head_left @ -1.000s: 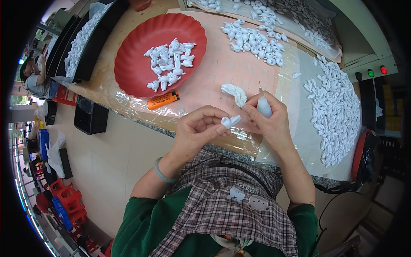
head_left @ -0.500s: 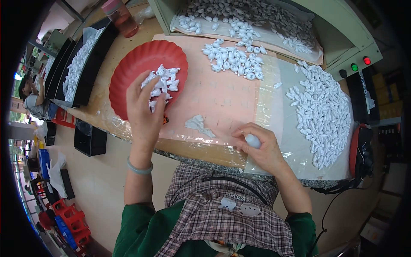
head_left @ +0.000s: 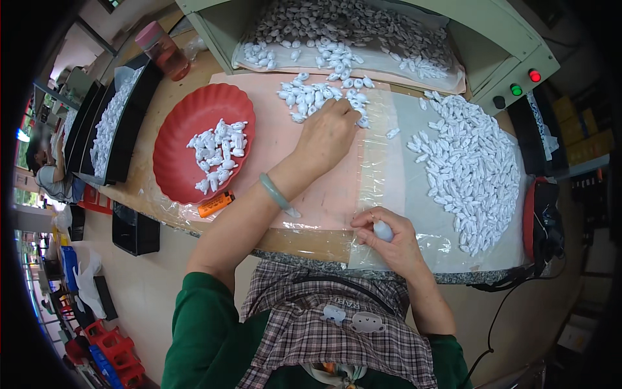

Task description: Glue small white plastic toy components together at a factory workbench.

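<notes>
Clock taken from the centre of the view, twelve at the top.

- Left hand (head_left: 327, 136), half past twelve: arm extended across the worktop (head_left: 324, 245), fingers bunched and pointing down at the near edge of a loose pile. Their tips are masked by the hand; whether they have hold of a piece, cannot tell.
- Rounded white pieces (head_left: 304, 97), twelve o'clock: small, head-like, many with dark dots; the pile lies on a pink sheet (head_left: 327, 201), before an open-fronted cabinet (head_left: 210, 35).
- Right hand (head_left: 396, 243), four o'clock: fingers curled closed around a pale squeeze bottle (head_left: 383, 231), well apart from the left.
- Scalloped red bowl (head_left: 170, 136), ten o'clock: contains a cluster of white animal figurines (head_left: 220, 146).
- Elongated white pieces (head_left: 479, 175), three o'clock: broad heap on a pale sheet.
- Orange oblong article (head_left: 216, 204), nine o'clock: lies just beside the bowl; lighter or cutter, cannot tell.

Step in hand, as judged: selecting one rounded piece, bottle in reserve. Next move, as judged: calls for a light pinch on a single piece, lifted clear of its neighbours and brought toward the bottle.
</notes>
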Demonstrator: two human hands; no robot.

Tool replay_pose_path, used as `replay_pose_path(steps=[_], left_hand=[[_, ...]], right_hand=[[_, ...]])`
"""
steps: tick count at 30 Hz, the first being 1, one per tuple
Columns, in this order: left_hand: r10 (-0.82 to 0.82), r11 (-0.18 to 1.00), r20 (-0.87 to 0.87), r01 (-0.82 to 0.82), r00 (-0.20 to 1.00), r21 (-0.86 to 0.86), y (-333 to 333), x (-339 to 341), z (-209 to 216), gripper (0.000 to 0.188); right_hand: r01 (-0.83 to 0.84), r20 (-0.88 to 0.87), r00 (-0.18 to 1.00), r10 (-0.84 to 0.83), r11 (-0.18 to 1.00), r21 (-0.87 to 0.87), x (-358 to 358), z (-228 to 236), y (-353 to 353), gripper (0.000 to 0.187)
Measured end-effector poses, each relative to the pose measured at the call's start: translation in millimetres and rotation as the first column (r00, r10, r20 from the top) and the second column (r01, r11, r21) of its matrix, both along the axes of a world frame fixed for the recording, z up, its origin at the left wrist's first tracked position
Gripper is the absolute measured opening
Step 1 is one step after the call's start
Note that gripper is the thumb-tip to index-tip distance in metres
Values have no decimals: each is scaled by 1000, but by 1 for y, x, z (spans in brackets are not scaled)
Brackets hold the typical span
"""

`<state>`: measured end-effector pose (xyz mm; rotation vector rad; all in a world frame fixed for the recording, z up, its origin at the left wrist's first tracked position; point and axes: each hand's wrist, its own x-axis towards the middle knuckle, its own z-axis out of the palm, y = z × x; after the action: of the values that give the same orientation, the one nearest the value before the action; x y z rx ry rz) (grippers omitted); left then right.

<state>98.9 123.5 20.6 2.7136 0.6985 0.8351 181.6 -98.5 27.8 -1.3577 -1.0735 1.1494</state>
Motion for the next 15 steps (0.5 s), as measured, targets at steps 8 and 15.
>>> replay_pose_path(steps=[8, 15], left_hand=[[-114, 963, 2, 110, 993, 244, 5, 23, -5, 8], [-152, 967, -85, 166, 985, 193, -12, 2, 9, 17]], right_hand=[[-17, 23, 1000, 16, 999, 36, 4, -7, 0, 12], [31, -39, 999, -30, 999, 23, 1, -2, -1, 10]])
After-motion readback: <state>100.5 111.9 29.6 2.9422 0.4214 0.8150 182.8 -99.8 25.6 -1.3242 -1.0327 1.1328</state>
